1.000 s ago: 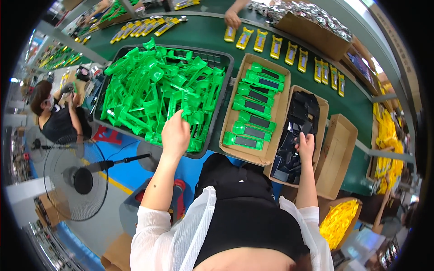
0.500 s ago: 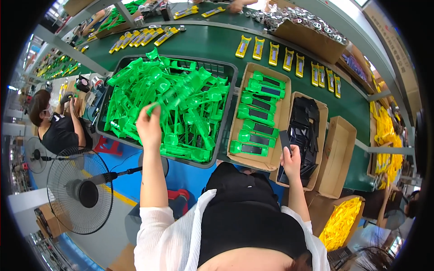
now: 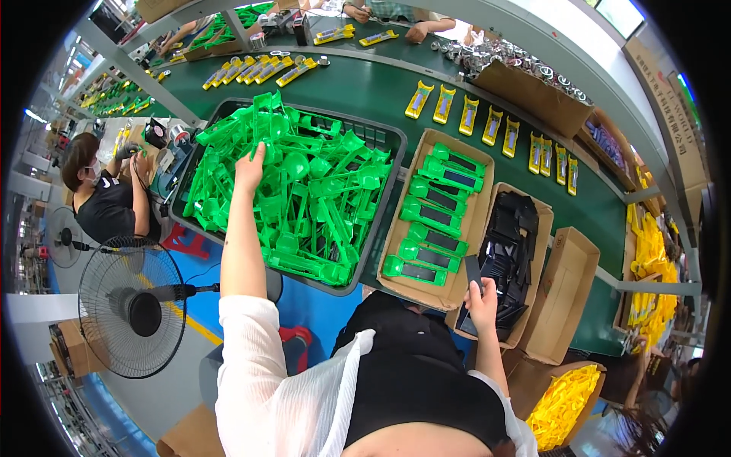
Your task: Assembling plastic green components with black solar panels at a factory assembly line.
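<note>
My left hand (image 3: 250, 167) reaches into the black plastic crate (image 3: 397, 156), fingers closed on a green plastic part (image 3: 261, 142) at the far left of the heap. Many loose green plastic parts (image 3: 297, 166) with rounded, scoop-like ends fill that crate. Over the near edge of a box of black strips (image 3: 506, 236), my right hand (image 3: 482, 305) pinches a flat black strip (image 3: 473, 272). Between crate and box lies a cardboard tray (image 3: 394, 263) with several green parts (image 3: 426, 253), each with a dark panel set in it.
An empty-looking cardboard box (image 3: 563, 286) stands at the right. Yellow-framed pieces (image 3: 468, 116) line the green table (image 3: 381, 68). A floor fan (image 3: 141, 312) and a seated co-worker (image 3: 114, 198) are at left; a box of yellow parts (image 3: 563, 407) is lower right.
My left hand has moved up and farther into the heap of green parts. The right hand, still with the black strip, has dropped slightly nearer to me. The whole view has shifted a little.
</note>
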A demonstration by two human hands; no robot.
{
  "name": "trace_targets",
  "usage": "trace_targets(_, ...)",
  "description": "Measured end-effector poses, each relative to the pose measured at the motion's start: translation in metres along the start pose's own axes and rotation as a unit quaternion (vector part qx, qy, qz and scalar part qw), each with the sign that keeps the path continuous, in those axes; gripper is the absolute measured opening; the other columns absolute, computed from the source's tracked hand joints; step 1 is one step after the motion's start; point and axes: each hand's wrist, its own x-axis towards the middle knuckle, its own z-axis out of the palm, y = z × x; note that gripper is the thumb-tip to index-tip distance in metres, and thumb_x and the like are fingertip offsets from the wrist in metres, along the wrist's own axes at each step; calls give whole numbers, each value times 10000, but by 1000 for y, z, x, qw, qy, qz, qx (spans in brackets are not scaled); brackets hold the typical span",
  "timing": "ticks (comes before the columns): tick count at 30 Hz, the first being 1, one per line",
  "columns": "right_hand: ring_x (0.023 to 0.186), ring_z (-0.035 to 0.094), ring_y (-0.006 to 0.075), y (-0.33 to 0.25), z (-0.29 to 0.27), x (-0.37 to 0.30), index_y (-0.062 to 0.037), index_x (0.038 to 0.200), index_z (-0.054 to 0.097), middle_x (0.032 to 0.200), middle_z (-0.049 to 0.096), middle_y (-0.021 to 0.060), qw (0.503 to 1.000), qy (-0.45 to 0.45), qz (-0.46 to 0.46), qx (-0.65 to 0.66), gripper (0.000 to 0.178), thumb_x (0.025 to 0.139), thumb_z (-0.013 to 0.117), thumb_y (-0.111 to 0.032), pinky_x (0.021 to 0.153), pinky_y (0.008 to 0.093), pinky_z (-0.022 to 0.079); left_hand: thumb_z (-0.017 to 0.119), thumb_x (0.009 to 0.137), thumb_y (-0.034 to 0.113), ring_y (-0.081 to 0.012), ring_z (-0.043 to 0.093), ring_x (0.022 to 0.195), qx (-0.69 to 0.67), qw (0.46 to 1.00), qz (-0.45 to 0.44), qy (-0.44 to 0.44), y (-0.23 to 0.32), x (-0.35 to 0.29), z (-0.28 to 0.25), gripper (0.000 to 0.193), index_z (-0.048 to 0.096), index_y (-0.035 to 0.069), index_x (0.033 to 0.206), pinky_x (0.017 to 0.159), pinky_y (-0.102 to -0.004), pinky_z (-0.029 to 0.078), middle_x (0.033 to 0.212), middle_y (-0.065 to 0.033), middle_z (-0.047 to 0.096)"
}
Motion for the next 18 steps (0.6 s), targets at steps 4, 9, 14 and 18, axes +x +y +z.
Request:
trace_targets(4,456,424,41,-7,0,-6,-33,929,420,608,512,9,1000,-5,12,-4,136,909,501,-140,423,189,347,546,831,496,-357,479,1098,100,985,133,31,-13,-34,24,626,476,-1,1205,939,-412,384,1201,-250,469)
trace_targets(9,458,430,44,-21,11,-4,-41,934,415,609,509,7,1000,2,8,6,140,907,510,-141,422,185,346,566,847,396,-334,441,1133,35,986,149,-74,2,-116,83,449,605,-3,1048,973,-394,348,1137,-176,560)
trace_targets(14,474,435,42,-31,26,-6,-30,938,430,613,514,6,1000,16,-12,-17,157,894,531,-142,433,194,346,590,851,220,-325,435,1069,-18,945,310,-97,7,-157,88,233,584,-12,849,918,-398,354,1117,-113,561)
trace_targets(18,485,442,38,-36,33,-16,-27,909,450,621,528,5,1000,5,6,-24,156,875,563,-129,441,192,349,564,869,180,-283,432,1084,-5,940,342,11,11,-137,54,172,577,28,949,938,-375,337,1121,-99,546)
